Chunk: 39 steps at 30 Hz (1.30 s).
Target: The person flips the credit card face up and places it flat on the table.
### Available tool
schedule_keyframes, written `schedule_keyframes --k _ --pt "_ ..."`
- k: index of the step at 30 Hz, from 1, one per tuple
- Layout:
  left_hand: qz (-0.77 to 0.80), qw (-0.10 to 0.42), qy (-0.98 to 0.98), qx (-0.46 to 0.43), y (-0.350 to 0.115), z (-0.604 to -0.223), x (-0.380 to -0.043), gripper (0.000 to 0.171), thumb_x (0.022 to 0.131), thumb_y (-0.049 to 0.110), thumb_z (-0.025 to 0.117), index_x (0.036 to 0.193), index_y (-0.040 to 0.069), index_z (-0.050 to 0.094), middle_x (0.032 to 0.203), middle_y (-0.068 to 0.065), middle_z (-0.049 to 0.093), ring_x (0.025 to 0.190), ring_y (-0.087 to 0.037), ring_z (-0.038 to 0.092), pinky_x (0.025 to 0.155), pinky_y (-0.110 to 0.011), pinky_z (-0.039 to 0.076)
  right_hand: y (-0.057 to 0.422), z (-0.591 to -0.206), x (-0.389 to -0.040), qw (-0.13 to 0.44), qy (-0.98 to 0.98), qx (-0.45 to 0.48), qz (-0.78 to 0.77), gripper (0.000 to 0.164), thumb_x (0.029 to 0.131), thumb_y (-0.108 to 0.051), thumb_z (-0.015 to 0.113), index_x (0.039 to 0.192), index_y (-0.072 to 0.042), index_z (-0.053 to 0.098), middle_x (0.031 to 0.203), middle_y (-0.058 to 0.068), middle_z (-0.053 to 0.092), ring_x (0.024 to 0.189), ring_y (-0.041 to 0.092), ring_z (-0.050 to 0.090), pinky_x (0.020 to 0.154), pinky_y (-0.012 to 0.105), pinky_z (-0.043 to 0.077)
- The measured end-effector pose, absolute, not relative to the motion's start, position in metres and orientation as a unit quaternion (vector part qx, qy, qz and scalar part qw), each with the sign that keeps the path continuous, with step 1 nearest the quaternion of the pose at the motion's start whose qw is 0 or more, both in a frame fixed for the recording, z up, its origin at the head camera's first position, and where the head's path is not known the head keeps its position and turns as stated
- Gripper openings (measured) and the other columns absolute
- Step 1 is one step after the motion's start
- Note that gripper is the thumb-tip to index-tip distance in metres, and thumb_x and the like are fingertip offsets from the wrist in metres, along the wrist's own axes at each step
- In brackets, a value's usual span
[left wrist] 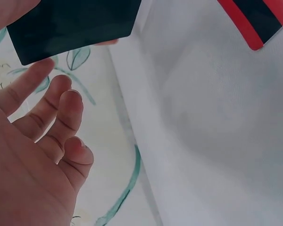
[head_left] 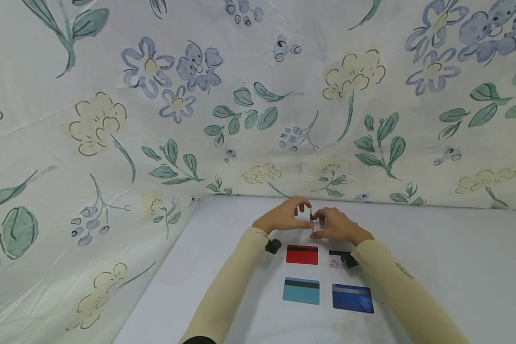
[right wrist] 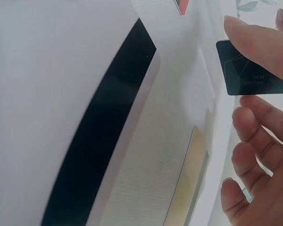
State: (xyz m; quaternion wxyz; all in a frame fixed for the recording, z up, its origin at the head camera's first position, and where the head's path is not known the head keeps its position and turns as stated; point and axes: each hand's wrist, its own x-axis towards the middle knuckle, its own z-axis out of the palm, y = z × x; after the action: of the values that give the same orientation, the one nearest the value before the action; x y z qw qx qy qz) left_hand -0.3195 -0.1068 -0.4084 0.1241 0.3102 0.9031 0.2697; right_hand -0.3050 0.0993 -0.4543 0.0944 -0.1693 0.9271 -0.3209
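Above the far part of the table, both hands hold one dark card, seen almost edge-on in the head view. My left hand pinches it from the left between thumb and fingertips. On the other side my right hand grips it, its thumb lying over the face in the right wrist view, where fine lines and small print show. Nearer me lie a red card with a black stripe, a pale card partly covered by the right wrist, a light blue card and a dark blue card.
The cards lie on a white table. Behind it hangs a flowered cloth. A yellowish card shows on the table in the right wrist view. Black wrist cameras sit close over the table near the cards.
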Motion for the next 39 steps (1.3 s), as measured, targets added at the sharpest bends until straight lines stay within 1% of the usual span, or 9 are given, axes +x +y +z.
schedule_keyframes --k 5,11,13,19,22,29,33,39 --pt "0.269 0.118 0.905 0.309 -0.109 -0.410 -0.321 0.061 0.090 0.036 0.077 0.140 0.011 0.053 0.126 -0.011 0.057 0.111 -0.023 0.054 0.093 -0.035 0.049 0.102 -0.455 -0.305 0.090 0.928 -0.173 -0.319 0.062 0.080 -0.033 0.088 0.131 -0.005 0.066 0.108 0.009 0.065 0.099 0.023 0.054 0.086 0.039 0.048" --pt "0.275 0.113 0.905 0.305 -0.112 -0.411 -0.323 0.065 0.090 0.034 0.078 0.143 0.008 0.052 0.128 -0.016 0.057 0.114 -0.031 0.055 0.092 -0.037 0.048 0.104 -0.456 -0.306 0.080 0.929 -0.176 -0.315 0.059 0.080 -0.034 0.088 0.126 -0.005 0.067 0.105 0.010 0.063 0.098 0.024 0.053 0.084 0.039 0.047" --pt "0.276 0.111 0.905 0.305 -0.113 -0.412 -0.324 0.065 0.089 0.033 0.078 0.143 0.008 0.052 0.128 -0.016 0.057 0.114 -0.032 0.055 0.092 -0.038 0.048 0.105 -0.456 -0.306 0.079 0.930 -0.175 -0.315 0.058 0.080 -0.035 0.088 0.125 -0.005 0.068 0.105 0.009 0.063 0.099 0.024 0.053 0.085 0.040 0.047" --pt "0.274 0.108 0.910 0.291 -0.115 -0.412 -0.323 0.064 0.089 0.034 0.079 0.142 0.011 0.052 0.125 -0.012 0.057 0.108 -0.025 0.055 0.091 -0.037 0.049 0.106 -0.455 -0.306 0.081 0.928 -0.171 -0.320 0.058 0.079 -0.036 0.089 0.123 -0.005 0.068 0.106 0.011 0.063 0.100 0.025 0.054 0.087 0.042 0.048" --pt "0.277 0.109 0.911 0.286 -0.117 -0.413 -0.323 0.064 0.088 0.034 0.079 0.142 0.010 0.052 0.124 -0.011 0.057 0.107 -0.025 0.054 0.091 -0.037 0.049 0.106 -0.455 -0.307 0.083 0.929 -0.170 -0.319 0.059 0.078 -0.037 0.090 0.123 -0.006 0.068 0.106 0.010 0.063 0.100 0.025 0.054 0.087 0.041 0.049" --pt "0.276 0.110 0.916 0.269 -0.122 -0.416 -0.324 0.057 0.089 0.034 0.079 0.136 0.016 0.054 0.122 -0.008 0.056 0.110 -0.025 0.053 0.093 -0.039 0.049 0.109 -0.454 -0.309 0.081 0.931 -0.178 -0.308 0.062 0.078 -0.039 0.089 0.124 -0.005 0.067 0.105 0.010 0.063 0.098 0.024 0.055 0.086 0.040 0.050" --pt "0.269 0.113 0.921 0.258 -0.124 -0.418 -0.325 0.056 0.088 0.036 0.080 0.135 0.017 0.055 0.125 -0.008 0.055 0.113 -0.025 0.053 0.096 -0.041 0.050 0.110 -0.454 -0.311 0.080 0.932 -0.181 -0.303 0.062 0.078 -0.039 0.089 0.124 -0.005 0.067 0.105 0.009 0.063 0.097 0.023 0.054 0.085 0.039 0.049" --pt "0.251 0.108 0.926 0.259 -0.126 -0.420 -0.328 0.055 0.088 0.037 0.079 0.134 0.018 0.057 0.129 -0.009 0.055 0.116 -0.024 0.053 0.101 -0.044 0.049 0.110 -0.450 -0.311 0.072 0.934 -0.190 -0.294 0.060 0.078 -0.039 0.090 0.121 -0.004 0.068 0.100 0.008 0.061 0.095 0.022 0.052 0.082 0.036 0.044"
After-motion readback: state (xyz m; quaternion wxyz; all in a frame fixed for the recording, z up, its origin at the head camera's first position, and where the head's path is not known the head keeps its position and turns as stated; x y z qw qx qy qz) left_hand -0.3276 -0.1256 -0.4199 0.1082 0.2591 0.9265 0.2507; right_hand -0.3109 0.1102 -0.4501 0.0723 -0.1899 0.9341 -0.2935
